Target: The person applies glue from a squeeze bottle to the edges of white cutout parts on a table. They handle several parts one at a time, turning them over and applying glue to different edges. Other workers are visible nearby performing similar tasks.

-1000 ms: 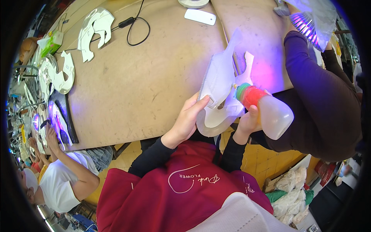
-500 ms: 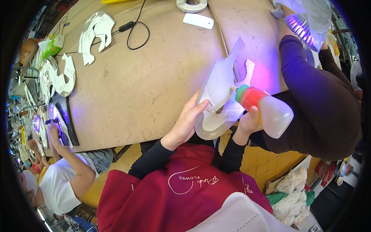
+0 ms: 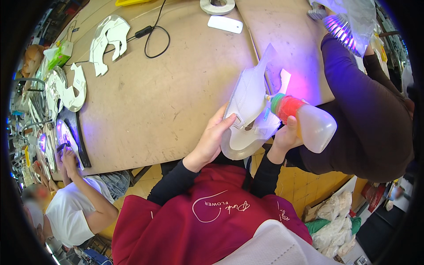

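My left hand [image 3: 210, 139] is closed on the edge of a white shoe upper [image 3: 248, 95], thumb on top, and holds it tilted over the table's front edge. The upper has stitched panels, a pointed tip facing away from me and a curved, semi-transparent border near me. In my right hand [image 3: 287, 136] is a translucent squeeze bottle [image 3: 316, 128] with a red and green neck, lying nearly level. Its thin nozzle points left at the inner side of the upper; whether it touches is hard to tell. Purple light falls on the table beside them.
More white shoe uppers [image 3: 110, 35] lie at the far left, near a black cable [image 3: 155, 27]. A white phone-like slab [image 3: 225, 24] and a tape roll [image 3: 217, 6] sit at the back. A finned lamp [image 3: 341, 33] hangs at right, beside a dark-clothed person [image 3: 366, 115]. Another person [image 3: 75, 212] works at left.
The shoe upper and my left hand have shifted very slightly left. The bottle has risen a little at its base. At left, the other person's hands have moved over their piece.
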Action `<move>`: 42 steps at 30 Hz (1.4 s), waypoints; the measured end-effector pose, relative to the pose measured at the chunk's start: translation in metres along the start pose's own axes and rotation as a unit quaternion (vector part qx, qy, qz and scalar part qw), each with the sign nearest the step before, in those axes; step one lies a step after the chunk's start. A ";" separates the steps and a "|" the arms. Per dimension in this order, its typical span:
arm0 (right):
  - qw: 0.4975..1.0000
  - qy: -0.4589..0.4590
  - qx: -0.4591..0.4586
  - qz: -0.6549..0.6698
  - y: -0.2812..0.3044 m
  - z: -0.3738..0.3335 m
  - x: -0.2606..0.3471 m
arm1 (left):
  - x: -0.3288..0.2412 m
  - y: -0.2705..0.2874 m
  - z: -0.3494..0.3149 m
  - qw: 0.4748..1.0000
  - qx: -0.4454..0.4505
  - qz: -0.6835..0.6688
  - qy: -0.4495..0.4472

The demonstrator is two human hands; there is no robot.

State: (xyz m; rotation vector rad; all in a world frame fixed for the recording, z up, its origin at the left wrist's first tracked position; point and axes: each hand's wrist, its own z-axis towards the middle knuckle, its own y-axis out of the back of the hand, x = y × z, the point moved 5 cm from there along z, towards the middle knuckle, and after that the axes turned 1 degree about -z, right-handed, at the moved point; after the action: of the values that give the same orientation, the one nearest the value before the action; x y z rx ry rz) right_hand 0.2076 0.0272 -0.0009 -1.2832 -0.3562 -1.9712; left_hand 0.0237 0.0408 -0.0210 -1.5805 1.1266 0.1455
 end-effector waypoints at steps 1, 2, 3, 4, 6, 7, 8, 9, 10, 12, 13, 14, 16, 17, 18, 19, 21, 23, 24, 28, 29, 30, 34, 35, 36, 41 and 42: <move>1.000 -0.001 0.002 -0.007 0.001 0.000 0.000 | 0.000 0.000 0.000 1.000 -0.002 -0.001 0.002; 1.000 -0.004 0.001 -0.016 0.002 -0.001 -0.001 | -0.001 0.000 0.000 1.000 -0.004 -0.002 0.003; 1.000 -0.006 -0.004 -0.014 0.003 -0.001 -0.001 | -0.002 0.000 0.000 1.000 -0.003 -0.003 0.002; 1.000 -0.010 -0.011 -0.014 0.005 0.000 -0.002 | -0.002 -0.001 0.000 1.000 -0.002 -0.004 0.000; 1.000 -0.018 -0.020 -0.003 0.006 0.001 -0.003 | -0.003 -0.001 0.000 1.000 -0.002 -0.006 -0.001; 0.999 -0.022 -0.022 0.009 0.007 0.003 -0.005 | -0.003 -0.001 0.000 1.000 -0.003 -0.007 0.000; 0.999 -0.027 -0.028 0.021 0.007 0.004 -0.006 | -0.003 -0.001 0.000 1.000 -0.004 -0.007 0.001; 0.999 -0.024 -0.027 0.019 0.007 0.006 -0.007 | -0.003 -0.001 0.000 1.000 -0.001 -0.006 0.001; 0.999 -0.020 -0.029 0.019 0.007 0.008 -0.009 | -0.003 -0.001 0.000 1.000 0.002 -0.004 0.002; 0.999 -0.037 -0.027 0.015 0.010 0.009 -0.012 | -0.003 0.000 0.000 1.000 0.000 0.000 0.002; 0.998 -0.056 -0.023 0.012 0.012 0.009 -0.013 | -0.003 0.001 0.001 1.000 -0.004 0.002 0.000; 0.997 -0.072 -0.023 0.015 0.014 0.009 -0.015 | -0.003 0.002 0.001 1.000 -0.008 0.004 -0.003; 0.996 -0.083 -0.021 0.036 0.016 0.008 -0.016 | -0.004 0.002 0.002 1.000 -0.002 -0.011 -0.001; 0.994 -0.088 -0.026 0.053 0.016 0.008 -0.016 | -0.005 0.002 0.002 1.000 0.000 -0.019 0.002; 0.994 -0.086 -0.026 0.057 0.016 0.007 -0.016 | -0.005 0.002 0.003 1.000 0.001 -0.022 0.001; 0.994 -0.083 -0.029 0.066 0.016 0.005 -0.015 | -0.006 0.002 0.004 1.000 0.001 -0.024 0.001; 0.993 -0.084 -0.035 0.077 0.014 0.002 -0.014 | -0.007 0.001 0.004 1.000 0.002 -0.027 0.001; 0.991 -0.095 -0.039 0.087 0.014 -0.002 -0.015 | -0.009 -0.001 0.005 1.000 0.004 -0.028 0.000; 0.992 -0.093 -0.031 0.085 0.013 -0.004 -0.014 | -0.009 -0.002 0.005 1.000 0.004 -0.029 -0.001; 0.995 -0.080 0.013 0.059 0.008 -0.010 -0.008 | -0.012 -0.004 0.006 1.000 0.002 -0.030 -0.005; 0.996 -0.073 0.027 0.047 0.007 -0.012 -0.006 | -0.012 -0.004 0.007 1.000 0.002 -0.031 -0.005; 0.996 -0.072 0.039 0.039 0.005 -0.013 -0.003 | -0.012 -0.004 0.008 0.999 -0.001 -0.034 -0.006; 0.987 -0.118 0.035 0.102 0.002 -0.015 0.001 | -0.012 -0.002 0.011 0.999 -0.007 -0.044 -0.007; 0.980 -0.142 0.021 0.141 0.003 -0.015 0.000 | -0.013 -0.001 0.011 0.999 -0.010 -0.045 -0.005; 0.985 -0.125 0.003 0.121 0.003 -0.011 -0.002 | -0.013 -0.002 0.011 0.999 -0.005 -0.045 -0.006; 0.993 -0.108 -0.033 0.043 0.005 -0.002 -0.012 | -0.013 -0.005 0.009 0.999 -0.008 -0.051 -0.009; 0.994 -0.108 -0.012 0.028 0.003 -0.004 -0.012 | -0.013 -0.004 0.009 0.999 -0.008 -0.051 -0.009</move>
State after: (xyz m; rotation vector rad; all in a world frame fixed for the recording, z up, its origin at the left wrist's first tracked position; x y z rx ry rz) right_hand 0.2095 0.0280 -0.0132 -1.5117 -0.3971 -1.7996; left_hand 0.0241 0.0553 -0.0132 -1.6430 1.0310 0.1012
